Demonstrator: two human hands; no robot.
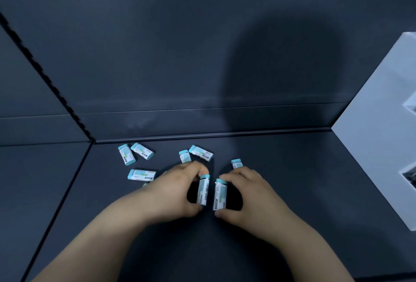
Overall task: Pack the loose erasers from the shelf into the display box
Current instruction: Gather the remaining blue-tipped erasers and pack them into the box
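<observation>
The erasers [142, 150] are small white blocks, each with a turquoise cap at one end and a paper sleeve carrying a pale green patch and dark print. The left hand [177, 191] pinches one eraser [203, 189] lengthwise, fingertips on its turquoise cap and thumb at its white end. The right hand [247, 194] grips a second eraser [220, 195] the same way. The two held pieces stand side by side, nearly parallel and just apart, around the middle of the shelf [292, 191].

The rest lie loose toward the shelf's back edge. Two [126, 154] sit close together near the back left corner, one [141, 175] lies flat just in front of them, two more [201, 153] lie beyond the left hand's fingers, and one [236, 163] shows past the right hand. (Slivers of others peek out beside the left wrist, mostly hidden.)

The shelf is dark blue-grey metal with a raised lip along the back. A slotted upright [45, 79] runs up from the back left corner, and a rounded shadow [281, 79] falls across the back wall [157, 45]. A white box [371, 146] stands at the right edge of the shelf, partly out of frame.

The held sleeve in the left hand shows barcode-like stripes; no writing is large enough to read.
</observation>
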